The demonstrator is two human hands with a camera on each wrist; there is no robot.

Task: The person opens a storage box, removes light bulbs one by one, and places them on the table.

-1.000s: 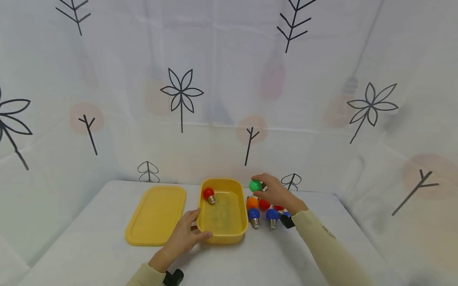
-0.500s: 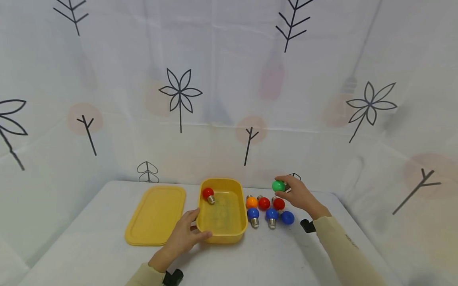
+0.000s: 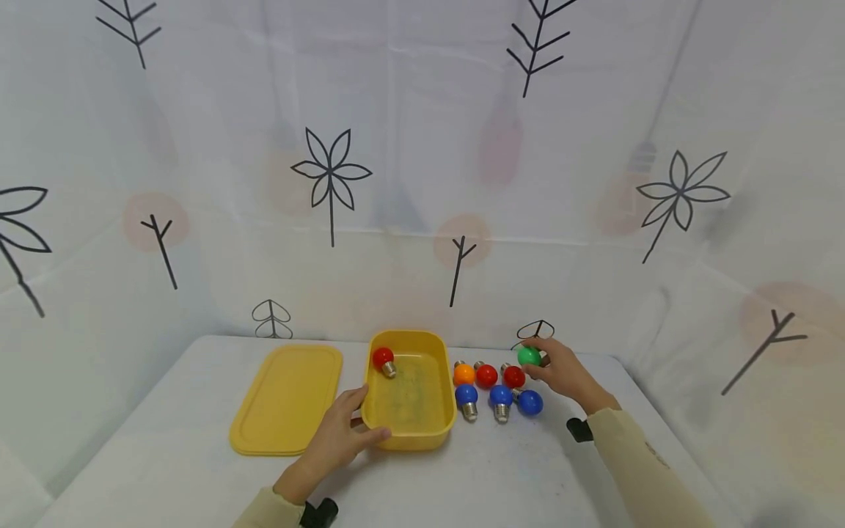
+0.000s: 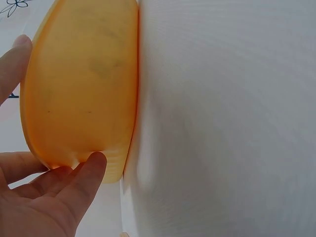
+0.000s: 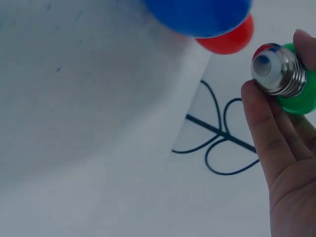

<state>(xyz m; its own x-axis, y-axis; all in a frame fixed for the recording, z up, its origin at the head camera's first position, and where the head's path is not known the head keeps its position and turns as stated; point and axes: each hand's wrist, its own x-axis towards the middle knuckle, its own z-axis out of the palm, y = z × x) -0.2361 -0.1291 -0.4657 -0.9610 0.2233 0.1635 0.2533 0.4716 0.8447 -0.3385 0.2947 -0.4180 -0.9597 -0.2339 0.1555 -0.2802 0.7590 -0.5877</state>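
My right hand (image 3: 564,372) holds a green light bulb (image 3: 528,356) by its round globe, just right of a group of bulbs. In the right wrist view the green bulb's silver screw base (image 5: 280,71) points toward the camera, between thumb and fingers. At the near left corner of a yellow plastic box (image 3: 432,441), my left hand (image 3: 339,433) grips the wall, thumb on the near side and fingers on the left side. One red bulb (image 3: 383,358) lies inside the box at its far left. In the left wrist view, fingertips (image 4: 96,163) press the box's wall.
Right of the box lie an orange bulb (image 3: 464,375), two red bulbs, one of them nearer the hand (image 3: 514,377), and three blue bulbs, the rightmost one (image 3: 530,402) on its side. A yellow lid (image 3: 287,400) lies flat on the left. Behind the white table (image 3: 422,491) hangs a patterned cloth.
My right hand has carried the green bulb rightward from beside the box, then lowered it toward the table right of the red bulbs. The left hand has stayed on the box.
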